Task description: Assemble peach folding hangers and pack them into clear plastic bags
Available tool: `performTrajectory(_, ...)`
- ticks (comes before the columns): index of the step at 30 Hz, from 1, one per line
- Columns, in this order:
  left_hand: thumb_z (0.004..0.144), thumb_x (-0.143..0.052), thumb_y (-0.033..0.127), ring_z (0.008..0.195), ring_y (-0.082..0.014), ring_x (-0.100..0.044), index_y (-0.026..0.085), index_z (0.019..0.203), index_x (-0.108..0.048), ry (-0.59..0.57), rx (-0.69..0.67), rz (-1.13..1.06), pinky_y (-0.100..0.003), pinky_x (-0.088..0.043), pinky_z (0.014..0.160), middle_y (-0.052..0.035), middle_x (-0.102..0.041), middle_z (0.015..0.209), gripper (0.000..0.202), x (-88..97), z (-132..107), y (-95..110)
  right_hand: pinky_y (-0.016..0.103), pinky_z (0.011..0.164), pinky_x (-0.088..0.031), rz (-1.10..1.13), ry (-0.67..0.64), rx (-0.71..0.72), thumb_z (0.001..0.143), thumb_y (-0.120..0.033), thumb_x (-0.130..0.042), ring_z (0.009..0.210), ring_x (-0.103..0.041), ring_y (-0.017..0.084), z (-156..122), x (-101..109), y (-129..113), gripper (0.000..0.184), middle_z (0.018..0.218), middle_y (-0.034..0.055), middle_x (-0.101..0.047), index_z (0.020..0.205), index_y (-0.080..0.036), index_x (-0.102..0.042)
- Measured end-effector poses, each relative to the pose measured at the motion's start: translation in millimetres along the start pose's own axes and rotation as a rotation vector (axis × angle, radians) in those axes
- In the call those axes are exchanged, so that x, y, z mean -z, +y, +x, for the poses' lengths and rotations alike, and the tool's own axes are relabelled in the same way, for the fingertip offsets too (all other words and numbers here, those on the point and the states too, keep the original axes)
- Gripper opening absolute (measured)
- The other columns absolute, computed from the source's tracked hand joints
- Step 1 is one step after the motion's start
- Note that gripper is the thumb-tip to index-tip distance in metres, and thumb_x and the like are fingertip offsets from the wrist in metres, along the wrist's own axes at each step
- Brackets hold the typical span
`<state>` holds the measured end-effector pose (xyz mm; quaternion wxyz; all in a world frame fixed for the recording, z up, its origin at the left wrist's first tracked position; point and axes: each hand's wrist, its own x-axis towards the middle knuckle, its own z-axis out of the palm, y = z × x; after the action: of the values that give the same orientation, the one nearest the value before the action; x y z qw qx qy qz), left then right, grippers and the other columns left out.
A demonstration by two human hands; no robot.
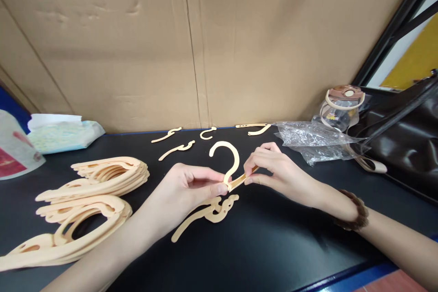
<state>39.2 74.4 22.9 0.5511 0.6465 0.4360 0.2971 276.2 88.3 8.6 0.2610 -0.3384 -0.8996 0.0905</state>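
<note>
While the base of a cream hook (236, 159) is pinched between the thumb and fingers of the left hand (193, 185), a narrow cream strip (238, 181) is gripped near its other end by the right hand (273, 169). Both pieces are held above the middle of the black desk (290, 246), meeting at the left fingertips, with the open curve of the hook raised. Whether they are locked together cannot be told, since the joint is partly covered.

For good control, the hook's base is best pinned firmly, close to the joint, so that twisting is resisted. The strip should be turned or pressed gently, in line with its pivot; if it is forced sideways, the thin plastic could be bent or cracked. Clearance should be allowed for the loose hanger piece (205, 212) lying just below the left hand, which could easily be knocked. The stacked hangers (92, 245) beside the left forearm should likewise not be brushed.
</note>
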Motion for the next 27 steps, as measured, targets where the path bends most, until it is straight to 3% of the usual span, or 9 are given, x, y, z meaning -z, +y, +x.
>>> performTrajectory(8,0.076,-0.072,0.037,0.086,-0.0211,-0.070,0.028,0.086,-0.078,0.089,-0.013,0.108,-0.027,-0.053,0.078,0.0022,-0.076,0.084,0.015,-0.6,0,-2,0.032,0.090,-0.029,0.026,0.017,-0.052,0.094,-0.027,-0.058,0.081,-0.054,0.014,1,-6,2,0.011,0.085,-0.0046,-0.065,0.085,-0.022,-0.054)
performTrajectory(21,0.077,-0.069,0.035,0.080,-0.0196,-0.069,0.028,0.078,-0.078,0.206,-0.099,0.248,-0.024,-0.051,0.071,0.0056,-0.075,0.077,0.011,-2.2,4,-6,0.031,0.083,-0.030,-0.005,0.016,-0.163,0.095,-0.033,-0.056,0.076,-0.053,0.015,0,-15,-3,0.016,0.080,-0.0046,-0.065,0.084,-0.022,-0.053)
performTrajectory(27,0.078,-0.065,0.037,0.101,-0.0219,-0.068,0.030,0.087,-0.078,0.225,-0.126,0.278,-0.026,-0.050,0.087,0.0065,-0.076,0.095,0.017,-1.0,5,-8,0.030,0.084,-0.030,-0.012,0.020,-0.156,0.097,-0.030,-0.054,0.074,-0.053,0.013,0,-20,-9,0.015,0.077,-0.0059,-0.065,0.086,-0.021,-0.051)
